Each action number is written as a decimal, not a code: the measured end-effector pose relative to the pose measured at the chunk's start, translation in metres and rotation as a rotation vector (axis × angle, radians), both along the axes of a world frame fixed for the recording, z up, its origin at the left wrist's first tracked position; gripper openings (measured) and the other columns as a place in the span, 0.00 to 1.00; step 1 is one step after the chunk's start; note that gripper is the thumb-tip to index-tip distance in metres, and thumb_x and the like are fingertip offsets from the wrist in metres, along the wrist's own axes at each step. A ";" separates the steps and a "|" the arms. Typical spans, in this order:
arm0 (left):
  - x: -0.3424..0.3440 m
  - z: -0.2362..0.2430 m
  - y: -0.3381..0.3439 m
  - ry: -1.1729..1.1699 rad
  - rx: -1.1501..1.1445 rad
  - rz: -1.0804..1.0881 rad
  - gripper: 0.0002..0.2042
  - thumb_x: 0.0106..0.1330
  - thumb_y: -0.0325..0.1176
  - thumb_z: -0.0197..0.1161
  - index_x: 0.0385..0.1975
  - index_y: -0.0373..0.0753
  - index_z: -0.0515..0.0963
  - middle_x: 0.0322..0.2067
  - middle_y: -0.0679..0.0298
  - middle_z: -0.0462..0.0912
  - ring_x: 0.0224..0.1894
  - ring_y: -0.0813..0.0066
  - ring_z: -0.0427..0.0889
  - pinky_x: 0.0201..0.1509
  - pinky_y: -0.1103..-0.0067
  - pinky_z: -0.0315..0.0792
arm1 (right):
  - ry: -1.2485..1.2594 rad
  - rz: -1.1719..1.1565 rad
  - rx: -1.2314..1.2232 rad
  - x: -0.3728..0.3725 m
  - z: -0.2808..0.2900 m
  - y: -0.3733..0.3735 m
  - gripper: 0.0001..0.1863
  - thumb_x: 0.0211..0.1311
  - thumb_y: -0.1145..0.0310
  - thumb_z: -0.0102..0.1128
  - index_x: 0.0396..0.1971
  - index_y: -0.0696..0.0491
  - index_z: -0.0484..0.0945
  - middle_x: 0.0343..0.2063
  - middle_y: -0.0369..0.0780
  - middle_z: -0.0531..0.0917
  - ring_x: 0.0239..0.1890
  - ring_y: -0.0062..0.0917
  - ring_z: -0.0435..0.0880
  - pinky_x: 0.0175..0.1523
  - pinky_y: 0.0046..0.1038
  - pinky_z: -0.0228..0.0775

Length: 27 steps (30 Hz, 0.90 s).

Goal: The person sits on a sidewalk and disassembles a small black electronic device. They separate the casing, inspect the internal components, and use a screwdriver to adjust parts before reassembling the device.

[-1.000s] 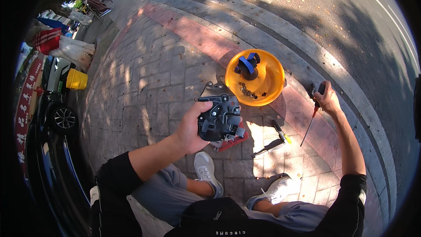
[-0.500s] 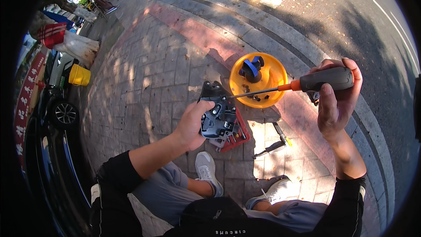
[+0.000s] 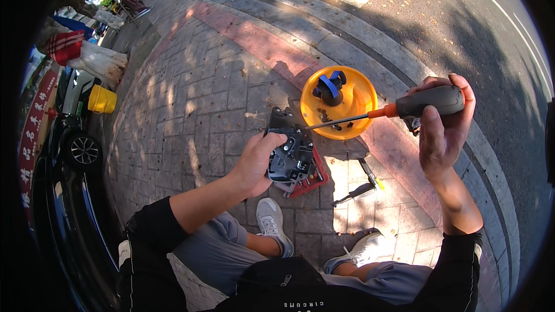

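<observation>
Your left hand (image 3: 254, 164) clamps the black latch mechanism (image 3: 292, 153); your right hand (image 3: 442, 133) grips the screwdriver (image 3: 404, 107), whose tip could slip off.

Outdoor street-side spot, brick-paved sidewalk (image 3: 191, 98), curb and asphalt road (image 3: 462, 29), parked black car (image 3: 63, 196) alongside

Hard sunlight falls across the grey and red brick pavement (image 3: 231, 75), broken by dappled leaf shadow that deepens toward the asphalt road (image 3: 462, 29) beyond it. The round yellow plastic tray (image 3: 358, 89) on the bricks glows almost overexposed, and the ground nearest it is sharp. Kerb lines past the tray bow toward the rim, where the picture blackens and the glossy dark car (image 3: 69, 196) smears.
</observation>
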<state>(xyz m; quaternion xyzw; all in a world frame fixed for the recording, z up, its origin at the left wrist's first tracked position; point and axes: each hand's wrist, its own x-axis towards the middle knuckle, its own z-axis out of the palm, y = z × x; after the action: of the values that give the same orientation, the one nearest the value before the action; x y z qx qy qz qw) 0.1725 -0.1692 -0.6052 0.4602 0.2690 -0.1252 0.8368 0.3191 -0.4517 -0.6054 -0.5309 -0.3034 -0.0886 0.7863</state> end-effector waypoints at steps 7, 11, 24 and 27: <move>0.000 0.004 -0.004 0.036 -0.016 0.040 0.13 0.72 0.34 0.52 0.48 0.32 0.77 0.40 0.54 0.87 0.38 0.64 0.90 0.43 0.68 0.86 | 0.040 -0.008 -0.037 0.000 -0.004 0.002 0.30 0.69 0.75 0.59 0.67 0.54 0.55 0.50 0.49 0.76 0.49 0.29 0.79 0.57 0.33 0.74; -0.001 0.004 -0.002 0.043 0.070 0.027 0.12 0.72 0.31 0.52 0.48 0.32 0.76 0.40 0.55 0.86 0.38 0.66 0.89 0.41 0.71 0.86 | -0.012 0.077 -0.071 -0.001 -0.001 0.003 0.32 0.66 0.78 0.62 0.65 0.54 0.57 0.49 0.47 0.76 0.49 0.30 0.80 0.55 0.32 0.75; -0.003 -0.031 0.023 0.076 0.514 0.072 0.10 0.70 0.29 0.55 0.45 0.33 0.78 0.35 0.66 0.82 0.34 0.81 0.81 0.38 0.78 0.78 | 0.202 0.152 -0.453 -0.012 -0.005 0.001 0.18 0.69 0.63 0.67 0.51 0.59 0.76 0.27 0.38 0.79 0.27 0.18 0.76 0.31 0.23 0.70; 0.001 -0.036 0.029 0.015 0.660 0.035 0.10 0.69 0.30 0.56 0.44 0.33 0.80 0.33 0.67 0.81 0.33 0.81 0.80 0.36 0.78 0.78 | 0.280 0.162 -0.848 -0.002 -0.020 -0.002 0.25 0.74 0.63 0.60 0.63 0.58 0.66 0.42 0.41 0.78 0.33 0.18 0.78 0.32 0.21 0.71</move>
<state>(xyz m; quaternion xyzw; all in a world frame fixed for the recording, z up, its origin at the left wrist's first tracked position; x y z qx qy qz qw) 0.1730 -0.1398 -0.6414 0.7010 0.3091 -0.0204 0.6423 0.3168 -0.4534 -0.6254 -0.7875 -0.2444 0.1781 0.5370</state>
